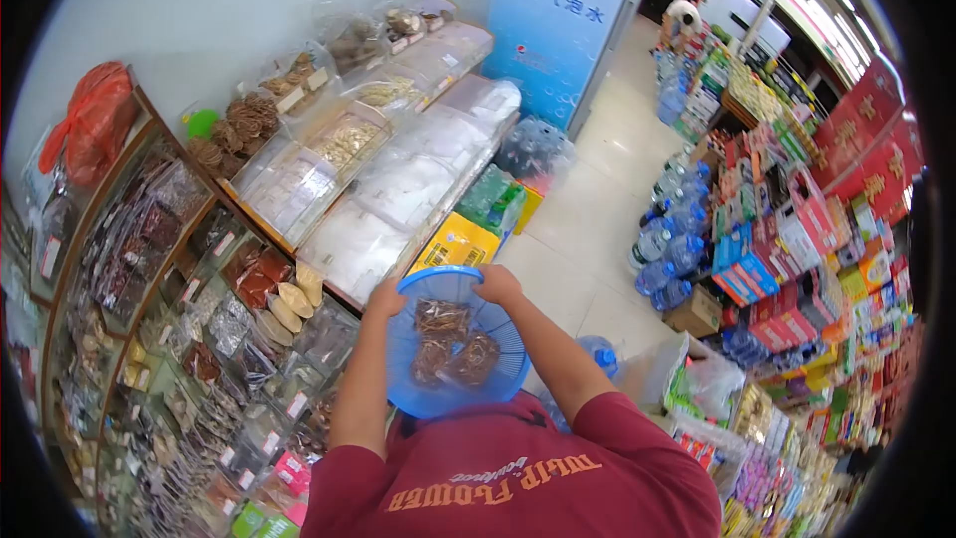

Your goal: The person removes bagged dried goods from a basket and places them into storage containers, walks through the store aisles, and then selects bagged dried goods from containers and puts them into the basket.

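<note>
I hold a round blue plastic basket (402, 374) in front of my body, over the aisle beside the shelves. My left hand (386, 298) is closed on its far left rim. On the far right rim, my right hand (498, 285) grips it too. Inside lie three clear packs of brown dried goods: one pack (443, 318) toward the far side, another pack (431, 363) nearer on the left, and a third pack (475, 359) on the right. What exactly the packs contain, I cannot tell. The fingers under the rim are partly hidden.
Left, shelves carry many bagged dried goods (234, 314). Ahead stands a tiered display of covered bins (383, 179), with a yellow carton (458, 242) and bottle packs (535, 152) beside it. Right of the tiled aisle (573, 229) are water bottles (665, 259) and stacked boxes. A person (682, 18) bends far off.
</note>
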### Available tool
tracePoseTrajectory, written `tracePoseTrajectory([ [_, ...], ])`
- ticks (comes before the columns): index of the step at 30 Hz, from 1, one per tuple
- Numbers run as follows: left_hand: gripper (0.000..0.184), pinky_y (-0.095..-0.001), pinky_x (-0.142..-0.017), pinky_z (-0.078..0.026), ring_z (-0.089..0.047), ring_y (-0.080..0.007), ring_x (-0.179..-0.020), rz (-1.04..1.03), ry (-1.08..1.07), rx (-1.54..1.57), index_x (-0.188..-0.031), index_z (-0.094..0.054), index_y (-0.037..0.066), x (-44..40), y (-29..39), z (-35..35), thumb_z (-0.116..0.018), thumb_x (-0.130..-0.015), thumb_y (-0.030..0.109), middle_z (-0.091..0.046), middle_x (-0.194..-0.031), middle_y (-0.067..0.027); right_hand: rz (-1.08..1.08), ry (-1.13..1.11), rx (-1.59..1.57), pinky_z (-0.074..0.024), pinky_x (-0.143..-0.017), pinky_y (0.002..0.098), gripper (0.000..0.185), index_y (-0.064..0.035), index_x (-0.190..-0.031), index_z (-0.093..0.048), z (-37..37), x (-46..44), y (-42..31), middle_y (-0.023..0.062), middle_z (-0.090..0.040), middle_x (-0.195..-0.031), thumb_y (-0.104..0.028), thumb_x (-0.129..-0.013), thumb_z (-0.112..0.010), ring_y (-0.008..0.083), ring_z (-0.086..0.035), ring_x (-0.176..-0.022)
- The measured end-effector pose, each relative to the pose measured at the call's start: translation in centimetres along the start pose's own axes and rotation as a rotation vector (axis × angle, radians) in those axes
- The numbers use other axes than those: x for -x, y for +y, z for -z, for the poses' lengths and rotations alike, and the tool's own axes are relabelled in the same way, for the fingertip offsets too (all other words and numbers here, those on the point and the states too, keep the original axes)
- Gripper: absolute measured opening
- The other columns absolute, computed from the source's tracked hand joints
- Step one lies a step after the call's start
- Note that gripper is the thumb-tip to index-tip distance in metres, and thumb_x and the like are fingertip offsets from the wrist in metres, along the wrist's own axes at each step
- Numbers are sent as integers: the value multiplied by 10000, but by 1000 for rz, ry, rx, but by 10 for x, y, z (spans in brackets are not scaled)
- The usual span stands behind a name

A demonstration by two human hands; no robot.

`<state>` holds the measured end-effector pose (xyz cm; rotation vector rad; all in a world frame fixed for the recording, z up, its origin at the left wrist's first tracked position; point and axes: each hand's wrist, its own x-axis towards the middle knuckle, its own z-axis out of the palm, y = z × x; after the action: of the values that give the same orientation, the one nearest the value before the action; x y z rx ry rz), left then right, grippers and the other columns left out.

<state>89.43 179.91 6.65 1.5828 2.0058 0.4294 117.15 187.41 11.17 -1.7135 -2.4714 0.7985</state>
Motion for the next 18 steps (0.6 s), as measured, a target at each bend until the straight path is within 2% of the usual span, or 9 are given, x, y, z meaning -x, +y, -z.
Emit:
tracePoseTrajectory([
  [5, 314, -420, -833, -489, -623, -358, -955, 192, 90, 153, -982, -665, 70, 48, -32, 11, -704, -704, 210, -662, -990, -193, 223, -93, 61, -493, -856, 436, 358, -89, -993, -651, 7, -37, -47, 163, -656, -1011, -332, -730, -641, 331, -618, -980],
  [8, 293, -426, -819, -488, -626, -356, -939, 259, 146, 238, -967, -669, 74, 67, -52, -7, -697, -706, 203, -663, -974, -194, 394, -200, 122, -488, -874, 437, 366, -102, -1012, -653, 3, -48, -65, 170, -653, -1023, -328, -724, -644, 334, -613, -999],
  [10, 277, -439, -816, -486, -627, -358, -929, 236, 274, 252, -963, -674, 89, 103, -68, -36, -693, -705, 187, -667, -951, -191, 488, -231, 128, -489, -855, 441, 394, -89, -1004, -643, -21, -56, -59, 173, -652, -1008, -361, -719, -650, 343, -614, -975],
  [12, 346, -423, -836, -485, -629, -346, -947, 452, 307, 159, -1038, -671, 95, 133, -43, -38, -705, -707, 190, -662, -1008, -187, 573, -258, 145, -490, -830, 450, 421, -74, -986, -633, -45, -58, -60, 180, -652, -984, -393, -713, -662, 357, -616, -944],
  [13, 364, -434, -846, -482, -620, -353, -964, 500, 257, 158, -1059, -660, 107, 146, -37, -37, -694, -710, 207, -652, -1038, -191, 613, -290, 177, -490, -824, 455, 417, -72, -976, -634, -56, -59, -61, 185, -652, -974, -392, -710, -668, 361, -617, -937],
  [14, 339, -438, -848, -482, -611, -359, -975, 411, 513, 230, -1028, -655, 102, 159, -45, -61, -686, -709, 209, -649, -1027, -192, 649, -340, 188, -489, -835, 458, 392, -75, -968, -636, -59, -54, -68, 188, -653, -988, -381, -725, -663, 364, -614, -953],
  [16, 331, -445, -853, -481, -602, -369, -982, 637, 450, 173, -1018, -649, 99, 181, -62, -86, -676, -706, 203, -647, -1023, -190, 734, -425, 199, -488, -836, 464, 363, -73, -943, -635, -72, -47, -82, 197, -653, -983, -373, -742, -664, 370, -614, -953],
  [18, 337, -450, -855, -480, -600, -374, -980, 845, 437, 199, -1028, -647, 98, 222, -37, -79, -678, -709, 202, -648, -1012, -192, 840, -513, 220, -487, -827, 468, 360, -68, -926, -631, -92, -33, -101, 203, -653, -964, -376, -744, -669, 374, -617, -938],
])
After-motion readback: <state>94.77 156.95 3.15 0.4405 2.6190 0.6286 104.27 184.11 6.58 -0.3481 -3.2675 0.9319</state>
